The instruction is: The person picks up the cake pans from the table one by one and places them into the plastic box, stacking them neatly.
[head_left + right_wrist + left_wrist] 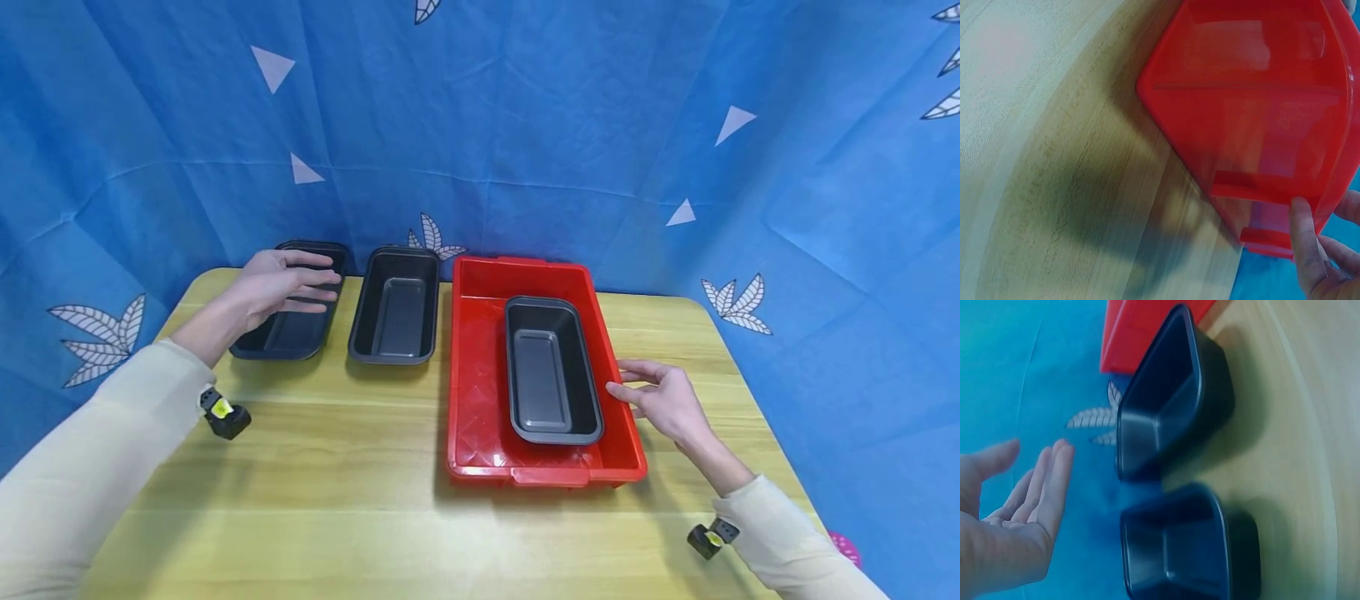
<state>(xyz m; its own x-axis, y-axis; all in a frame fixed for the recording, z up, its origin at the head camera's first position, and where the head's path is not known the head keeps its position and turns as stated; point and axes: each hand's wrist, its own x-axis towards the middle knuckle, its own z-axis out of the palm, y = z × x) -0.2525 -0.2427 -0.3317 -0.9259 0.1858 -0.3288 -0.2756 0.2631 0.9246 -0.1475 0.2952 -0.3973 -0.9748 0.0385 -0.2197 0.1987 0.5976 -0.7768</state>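
My left hand [281, 287] hovers over the leftmost dark loaf pan [288, 333], its fingers spread and nothing in them. In the left wrist view that hand [1019, 512] shows an upturned palm, apart from both pans. A second loaf pan [397, 321] sits just to its right on the table. At the right side of a red plastic tray [480, 392], my right hand [663, 400] holds the rim, thumb over the edge. One finger [1304, 234] lies against the tray's outer wall in the right wrist view. Inside the tray rests a third loaf pan [551, 375], upright.
The wooden table [337, 500] carries all the pans and the tray. A blue patterned cloth [525, 125] hangs behind its far edge and along both sides. A small black wrist device [225, 417] is worn at the left sleeve, another [708, 540] at the right.
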